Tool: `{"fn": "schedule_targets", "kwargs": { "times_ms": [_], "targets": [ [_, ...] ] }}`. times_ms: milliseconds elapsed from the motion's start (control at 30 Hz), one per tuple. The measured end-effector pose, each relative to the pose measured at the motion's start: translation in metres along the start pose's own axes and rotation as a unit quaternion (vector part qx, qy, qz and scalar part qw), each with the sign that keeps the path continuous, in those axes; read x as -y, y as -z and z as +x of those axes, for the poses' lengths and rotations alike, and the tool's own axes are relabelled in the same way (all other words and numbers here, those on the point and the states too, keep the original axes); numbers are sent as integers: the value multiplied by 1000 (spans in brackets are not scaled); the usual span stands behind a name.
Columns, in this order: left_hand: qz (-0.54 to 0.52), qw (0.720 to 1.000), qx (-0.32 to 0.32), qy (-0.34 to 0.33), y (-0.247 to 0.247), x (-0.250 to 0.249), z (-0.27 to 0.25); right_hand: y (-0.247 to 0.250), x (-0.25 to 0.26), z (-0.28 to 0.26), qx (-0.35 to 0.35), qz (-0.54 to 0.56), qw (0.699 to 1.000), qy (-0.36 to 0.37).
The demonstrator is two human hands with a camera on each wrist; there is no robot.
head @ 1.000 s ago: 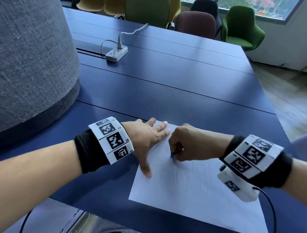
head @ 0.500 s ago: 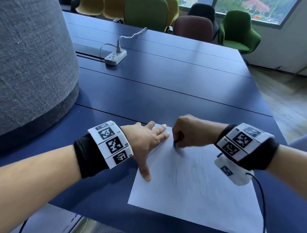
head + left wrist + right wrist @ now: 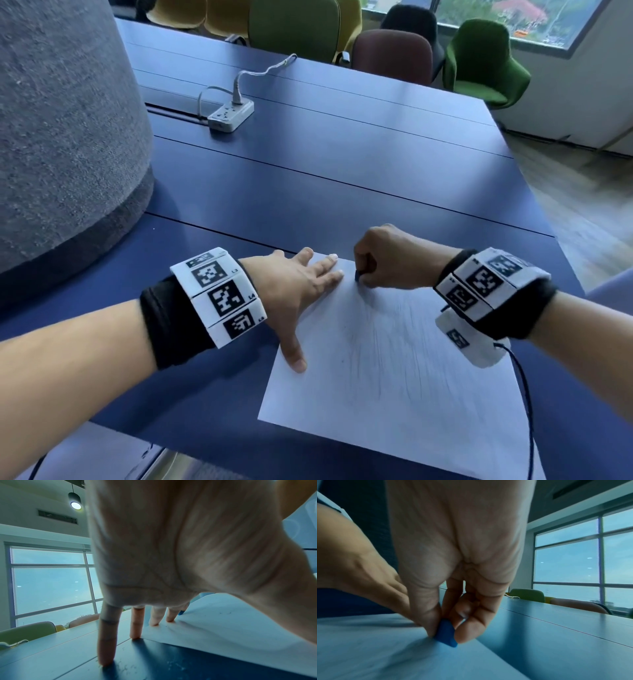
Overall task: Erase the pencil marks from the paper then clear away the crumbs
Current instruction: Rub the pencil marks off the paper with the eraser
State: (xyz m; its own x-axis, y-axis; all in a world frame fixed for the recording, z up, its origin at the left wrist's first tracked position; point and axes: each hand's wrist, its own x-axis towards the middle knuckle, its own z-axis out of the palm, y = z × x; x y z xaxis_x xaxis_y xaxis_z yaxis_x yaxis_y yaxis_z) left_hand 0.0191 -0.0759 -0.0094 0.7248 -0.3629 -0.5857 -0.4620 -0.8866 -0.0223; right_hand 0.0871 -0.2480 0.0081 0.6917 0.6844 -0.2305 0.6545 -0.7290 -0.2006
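A white sheet of paper [image 3: 394,387] with faint grey pencil strokes lies on the dark blue table [image 3: 342,192] near its front edge. My left hand [image 3: 298,291] lies flat with straight, spread fingers on the sheet's far left corner and holds it down; in the left wrist view the fingertips [image 3: 135,635] press on the paper [image 3: 231,628] and the table. My right hand [image 3: 383,263] pinches a small blue eraser [image 3: 357,276] and presses it on the paper close to the far edge. The right wrist view shows the eraser [image 3: 446,634] between thumb and fingers, touching the paper [image 3: 385,649].
A large grey fabric-covered column [image 3: 65,130] stands on the left. A white power strip [image 3: 230,115] with its cable lies further back on the table. Green, maroon and yellow chairs [image 3: 483,61] line the far side. The table's right edge drops to a wooden floor [image 3: 589,205].
My right hand has slid the eraser away from me across the paper, toward the sheet's far edge. The left hand has stayed flat on the corner.
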Motion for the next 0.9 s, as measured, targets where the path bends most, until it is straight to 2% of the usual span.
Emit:
{"fn": "schedule_targets", "kwargs": {
  "times_ms": [67,167,233,333,400,500,533,667,833,900],
  "targets": [
    [0,1000,-1,-1,-1,1,1,-6,12,-13,18,2,1000,14],
    [6,1000,0,-4,0,1,1,-12,28,-28,95,27,993,58],
    [10,1000,-4,-9,2,0,1,-10,23,-22,80,17,995,65],
    [11,1000,-2,-9,1,-1,2,-11,12,-16,11,16,999,31],
    [13,1000,1,-7,1,-1,3,-16,19,-25,25,16,999,39],
    [12,1000,9,-2,2,-1,2,-21,34,-41,98,48,991,72],
    [14,1000,9,-3,2,-1,2,-19,34,-40,100,49,991,74],
    [12,1000,1,-6,2,-1,1,-19,26,-29,33,42,997,58],
    [18,1000,12,3,2,-4,0,-26,47,-45,111,58,987,102],
    [14,1000,9,-1,2,-3,0,-22,43,-37,85,45,991,94]
  ]
}}
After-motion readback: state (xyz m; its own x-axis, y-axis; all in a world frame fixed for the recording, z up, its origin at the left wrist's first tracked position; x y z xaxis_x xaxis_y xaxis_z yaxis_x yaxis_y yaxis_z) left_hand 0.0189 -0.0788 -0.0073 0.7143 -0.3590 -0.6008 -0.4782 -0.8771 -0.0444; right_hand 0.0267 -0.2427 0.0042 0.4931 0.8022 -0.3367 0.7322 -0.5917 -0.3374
